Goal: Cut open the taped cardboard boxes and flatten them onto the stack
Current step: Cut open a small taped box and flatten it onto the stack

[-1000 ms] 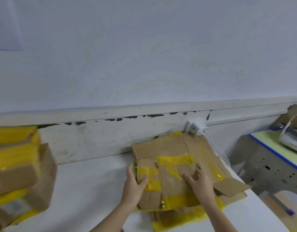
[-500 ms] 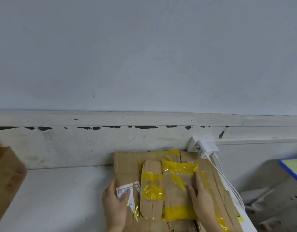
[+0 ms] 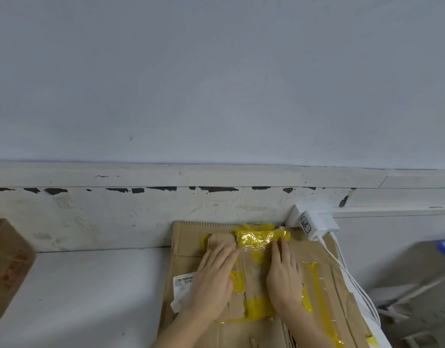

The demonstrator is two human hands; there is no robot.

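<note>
Your left hand (image 3: 213,280) and right hand (image 3: 284,277) press flat, fingers spread, on a flattened box (image 3: 254,292) atop the stack (image 3: 183,234); another box (image 3: 8,259) waits at left edge.

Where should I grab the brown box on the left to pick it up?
Probably by its two upright sides, one hand on each, coming from the front. Only a corner of the box shows at the table's left edge, so its top and far side cannot be judged.
</note>
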